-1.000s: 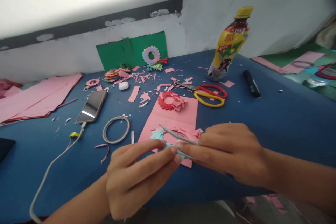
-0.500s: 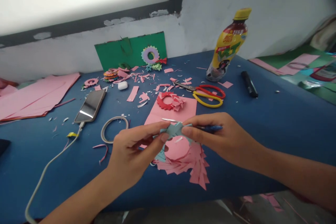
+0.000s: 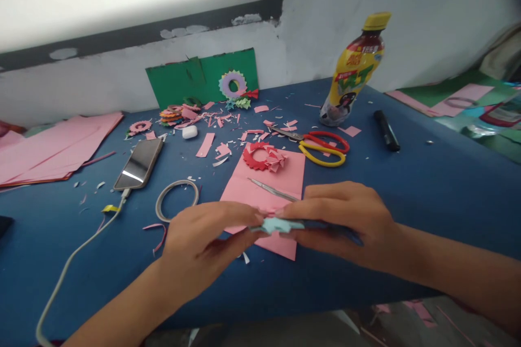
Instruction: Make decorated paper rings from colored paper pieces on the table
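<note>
My left hand (image 3: 203, 241) and my right hand (image 3: 345, 219) meet over the near part of the blue table (image 3: 427, 190). Between their fingertips they pinch a flat light-blue paper cutout (image 3: 277, 224), held edge-on. My right hand also grips a thin tool (image 3: 273, 190) whose metal tip points back left over a pink sheet (image 3: 280, 176). A red toothed paper ring (image 3: 264, 156) with folded pink bits lies on the far end of that sheet.
Red-and-yellow scissors (image 3: 323, 147), a black marker (image 3: 386, 130) and a yellow-capped bottle (image 3: 354, 70) stand to the right. A phone (image 3: 138, 164) on a cable, a tape ring (image 3: 177, 199), an earbud case (image 3: 189, 132), pink paper stacks (image 3: 49, 146), scraps and green card (image 3: 203, 78) lie left and behind.
Half a second ago the hands held the blue-and-pink fringed piece up, face on. They have since dropped toward the table and turned it flat, so the pink fringe no longer shows.
</note>
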### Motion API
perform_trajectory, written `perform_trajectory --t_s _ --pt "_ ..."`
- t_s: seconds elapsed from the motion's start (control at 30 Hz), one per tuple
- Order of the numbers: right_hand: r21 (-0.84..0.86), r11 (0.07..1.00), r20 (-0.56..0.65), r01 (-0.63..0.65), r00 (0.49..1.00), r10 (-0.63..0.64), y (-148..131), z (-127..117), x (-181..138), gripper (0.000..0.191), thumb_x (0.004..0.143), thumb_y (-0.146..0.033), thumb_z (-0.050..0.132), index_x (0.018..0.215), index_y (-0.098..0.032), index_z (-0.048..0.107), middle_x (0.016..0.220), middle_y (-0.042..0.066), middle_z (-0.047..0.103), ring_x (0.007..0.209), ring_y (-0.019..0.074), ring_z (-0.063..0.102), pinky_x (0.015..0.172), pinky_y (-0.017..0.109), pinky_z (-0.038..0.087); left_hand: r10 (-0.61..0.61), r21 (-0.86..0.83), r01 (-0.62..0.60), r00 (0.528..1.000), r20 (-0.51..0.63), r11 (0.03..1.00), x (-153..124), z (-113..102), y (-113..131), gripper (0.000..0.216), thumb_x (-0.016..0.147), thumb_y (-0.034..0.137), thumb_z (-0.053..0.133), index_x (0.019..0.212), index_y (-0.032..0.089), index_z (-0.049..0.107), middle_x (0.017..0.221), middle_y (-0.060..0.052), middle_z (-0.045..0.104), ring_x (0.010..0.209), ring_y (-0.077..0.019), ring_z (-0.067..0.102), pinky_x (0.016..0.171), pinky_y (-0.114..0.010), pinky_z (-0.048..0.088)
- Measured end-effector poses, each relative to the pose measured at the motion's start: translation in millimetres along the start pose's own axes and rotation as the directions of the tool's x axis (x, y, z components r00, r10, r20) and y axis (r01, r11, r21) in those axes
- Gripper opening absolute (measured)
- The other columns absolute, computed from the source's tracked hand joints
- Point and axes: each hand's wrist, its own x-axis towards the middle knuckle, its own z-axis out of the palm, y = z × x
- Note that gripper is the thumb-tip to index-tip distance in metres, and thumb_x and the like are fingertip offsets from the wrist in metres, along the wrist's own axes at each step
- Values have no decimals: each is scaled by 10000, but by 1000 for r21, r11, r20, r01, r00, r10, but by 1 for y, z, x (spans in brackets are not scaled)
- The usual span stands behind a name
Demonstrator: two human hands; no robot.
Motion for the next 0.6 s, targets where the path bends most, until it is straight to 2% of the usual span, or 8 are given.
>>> perform_trajectory --t_s 0.1,0.2,0.33,0.43,0.6 --pt "-154 976 19 151 988 -150 -1 -3 -4 134 838 -224 552 935 -153 612 600 -21 559 518 66 471 500 183 358 196 117 -206 977 88 972 -1 -7 2 102 774 94 613 848 164 608 879 -21 717 884 -138 658 801 -231 552" --pt "-213 950 72 226 974 -215 -2 -5 -6 139 845 -236 542 950 -158 587 596 -22 545 527 79 469 498 209 343 238 174 -254 965 107 952 -3 -11 4 138 778 73 604 884 160 612 920 -17 710 935 -130 639 846 -245 537" --pt "-233 928 120 290 956 -268 -2 -6 -8 142 867 -217 501 974 -156 572 595 -24 525 513 88 435 493 234 318 302 165 -322 944 132 932 -6 -13 6 128 792 83 592 900 147 616 896 -11 712 959 -130 629 877 -261 523" --pt "-217 927 122 306 951 -286 -3 -6 -8 132 878 -198 475 956 -150 571 579 -26 511 498 89 415 483 238 306 282 189 -307 948 148 933 -7 -14 10 114 832 106 545 889 168 622 884 8 717 932 -112 638 881 -238 516" --pt "-139 954 146 264 959 -244 -6 -3 -7 145 902 -193 420 919 -158 560 581 -21 520 506 88 448 476 229 324 209 224 -224 974 89 948 -13 -9 17 177 859 130 496 888 225 641 844 30 719 890 -127 653 867 -278 528"
